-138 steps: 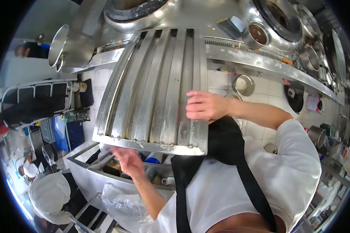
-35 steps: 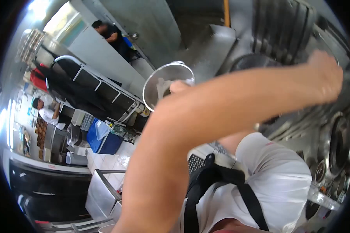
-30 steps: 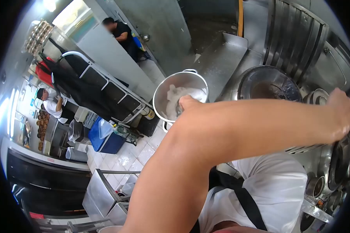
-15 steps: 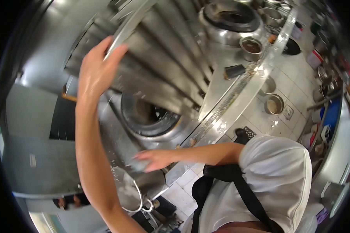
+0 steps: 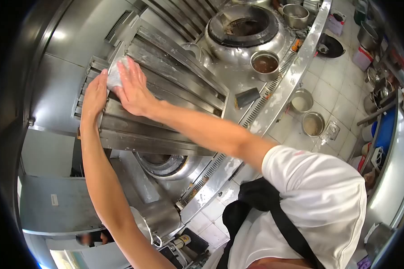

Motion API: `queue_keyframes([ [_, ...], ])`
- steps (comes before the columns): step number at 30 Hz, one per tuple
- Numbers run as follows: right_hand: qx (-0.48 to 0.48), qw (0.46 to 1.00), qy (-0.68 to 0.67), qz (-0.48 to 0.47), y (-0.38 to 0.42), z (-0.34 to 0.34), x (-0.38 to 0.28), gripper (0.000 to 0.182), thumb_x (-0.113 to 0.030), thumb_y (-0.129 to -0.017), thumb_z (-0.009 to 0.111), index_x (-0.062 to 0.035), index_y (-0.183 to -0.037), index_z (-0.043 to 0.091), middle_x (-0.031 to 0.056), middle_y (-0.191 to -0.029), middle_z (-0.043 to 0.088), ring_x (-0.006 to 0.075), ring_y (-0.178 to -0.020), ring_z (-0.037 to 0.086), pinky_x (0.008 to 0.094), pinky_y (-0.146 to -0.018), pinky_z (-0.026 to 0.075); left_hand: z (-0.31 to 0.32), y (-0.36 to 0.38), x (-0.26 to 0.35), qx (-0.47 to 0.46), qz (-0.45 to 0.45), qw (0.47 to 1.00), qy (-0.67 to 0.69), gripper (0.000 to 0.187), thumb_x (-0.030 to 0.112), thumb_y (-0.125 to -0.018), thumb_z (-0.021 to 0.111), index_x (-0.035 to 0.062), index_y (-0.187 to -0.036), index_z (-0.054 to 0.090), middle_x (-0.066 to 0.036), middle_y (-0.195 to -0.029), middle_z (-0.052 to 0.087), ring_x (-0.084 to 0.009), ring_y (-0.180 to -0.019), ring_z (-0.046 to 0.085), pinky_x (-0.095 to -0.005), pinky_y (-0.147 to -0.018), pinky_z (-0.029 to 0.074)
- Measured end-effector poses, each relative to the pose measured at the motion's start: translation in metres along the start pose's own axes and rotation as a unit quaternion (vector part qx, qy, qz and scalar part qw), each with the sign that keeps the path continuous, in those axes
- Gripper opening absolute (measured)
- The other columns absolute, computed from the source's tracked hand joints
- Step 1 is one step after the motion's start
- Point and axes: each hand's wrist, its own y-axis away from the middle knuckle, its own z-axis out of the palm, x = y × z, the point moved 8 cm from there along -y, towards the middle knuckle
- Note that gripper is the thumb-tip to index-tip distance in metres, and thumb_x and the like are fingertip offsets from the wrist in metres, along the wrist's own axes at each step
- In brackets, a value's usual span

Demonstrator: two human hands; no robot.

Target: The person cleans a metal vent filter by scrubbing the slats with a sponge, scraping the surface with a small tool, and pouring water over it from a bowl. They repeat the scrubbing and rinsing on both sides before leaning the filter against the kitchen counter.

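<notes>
A slatted stainless-steel hood filter point(image 5: 179, 74), streaked with wet suds, lies tilted above the near wok burner point(image 5: 159, 163). My left hand point(image 5: 95, 95) grips its left side edge, the thumb pointing up and the other fingers partly hidden behind it. Against the filter's upper left corner, my right hand point(image 5: 133, 89) presses a pale wet cloth or pad point(image 5: 115, 75), its fingers laid over it. A large steel pot point(image 5: 161, 217) stands below, partly covered by my left forearm.
Behind the filter is a second wok burner point(image 5: 244, 29), with a pot of brown liquid point(image 5: 265, 65) beside it. A drain grate point(image 5: 211, 168) runs along the counter's front edge. Pots point(image 5: 313, 124) and a black wok point(image 5: 330, 46) are on the tiled floor to the right.
My right hand has swung up from beside the large pot to the filter's upper corner, bringing the pale cloth. The filter now sits at a different tilt, with my left hand still on its edge.
</notes>
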Motion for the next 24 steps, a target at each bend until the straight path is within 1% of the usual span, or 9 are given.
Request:
queue_keyframes([
  [3,-0.017,0.996,0.088,-0.017,0.076,-0.006,0.065,0.066,-0.003,-0.075,0.064,-0.0019,-0.138,0.045,0.0284,-0.137,0.045,0.0499,-0.126,0.045,0.0582,-0.106,0.038,-0.002,-0.001,0.002,0.005,-0.014,1.0,-0.024,0.06,0.05,-0.105,0.041,-0.006,-0.104,0.063,-0.017,-0.093,0.064,-0.0251,-0.09,0.058,-0.0335,-0.09,0.045],
  [7,-0.135,0.979,0.102,0.11,0.201,-0.07,0.167,0.051,-0.001,-0.071,0.06,-0.0046,-0.122,0.061,0.0236,-0.124,0.058,0.0432,-0.119,0.054,0.0488,-0.102,0.045,-0.002,-0.007,-0.01,0.007,-0.033,0.999,-0.04,0.059,0.048,-0.106,0.041,-0.0068,-0.107,0.062,-0.018,-0.094,0.064,-0.0241,-0.092,0.057,-0.0341,-0.09,0.045],
  [9,-0.077,0.994,0.012,0.074,0.135,-0.016,0.139,0.049,-0.003,-0.076,0.061,-0.0055,-0.125,0.059,0.0224,-0.128,0.057,0.0439,-0.121,0.052,0.0518,-0.103,0.043,0.005,-0.016,-0.013,0.044,0.076,0.996,-0.031,0.061,0.05,-0.105,0.041,-0.0066,-0.115,0.063,-0.019,-0.101,0.067,-0.0235,-0.098,0.059,-0.0352,-0.095,0.044],
  [13,0.023,0.999,0.022,-0.024,0.029,0.008,0.063,0.027,-0.021,-0.085,0.065,-0.0035,-0.105,0.061,0.0257,-0.129,0.056,0.0466,-0.124,0.048,0.0575,-0.106,0.036,0.017,-0.028,-0.014,-0.022,-0.01,1.0,0.017,0.065,0.056,-0.103,0.043,-0.003,-0.122,0.064,-0.012,-0.113,0.067,-0.0197,-0.105,0.057,-0.033,-0.099,0.042],
  [16,-0.152,0.978,0.05,0.134,0.142,-0.01,0.167,0.021,-0.017,-0.086,0.058,-0.0036,-0.101,0.063,0.0248,-0.125,0.059,0.0431,-0.119,0.052,0.057,-0.1,0.041,0.019,-0.021,-0.018,-0.026,-0.069,0.997,0.012,0.065,0.058,-0.102,0.044,-0.0003,-0.12,0.065,-0.009,-0.108,0.066,-0.0182,-0.103,0.056,-0.0307,-0.097,0.042],
  [18,-0.153,0.959,0.238,0.015,0.267,-0.048,0.238,0.027,-0.014,-0.081,0.058,-0.002,-0.104,0.066,0.0203,-0.109,0.063,0.0399,-0.107,0.059,0.0507,-0.092,0.049,0.022,-0.026,-0.044,-0.04,-0.091,0.995,0.023,0.063,0.059,-0.102,0.045,0.0007,-0.119,0.065,-0.008,-0.106,0.065,-0.0177,-0.101,0.056,-0.0297,-0.097,0.041],
  [19,-0.261,0.901,0.319,0.133,0.308,-0.067,0.269,0.029,-0.013,-0.081,0.058,-0.0011,-0.106,0.064,0.0202,-0.105,0.064,0.0383,-0.104,0.061,0.0476,-0.091,0.05,0.024,-0.023,-0.057,-0.05,-0.109,0.992,0.032,0.062,0.059,-0.102,0.046,0.0017,-0.117,0.066,-0.007,-0.103,0.064,-0.0172,-0.1,0.055,-0.0287,-0.096,0.041],
  [22,-0.246,0.912,0.309,0.107,0.333,-0.11,0.275,0.027,-0.01,-0.086,0.055,0.0007,-0.111,0.061,0.0198,-0.105,0.065,0.0377,-0.103,0.062,0.0491,-0.093,0.049,0.029,-0.013,-0.057,-0.048,-0.108,0.992,0.048,0.059,0.057,-0.101,0.049,0.0021,-0.113,0.067,-0.005,-0.096,0.063,-0.0159,-0.092,0.055,-0.0291,-0.09,0.043],
  [24,-0.308,0.858,0.223,0.346,0.341,-0.126,0.298,0.029,-0.001,-0.089,0.052,0.0022,-0.118,0.055,0.0186,-0.108,0.065,0.0355,-0.105,0.064,0.0474,-0.091,0.051,0.022,-0.001,-0.062,-0.035,-0.103,0.992,0.06,0.058,0.056,-0.1,0.051,0.0019,-0.111,0.067,-0.005,-0.094,0.063,-0.0156,-0.089,0.054,-0.0294,-0.087,0.043],
])
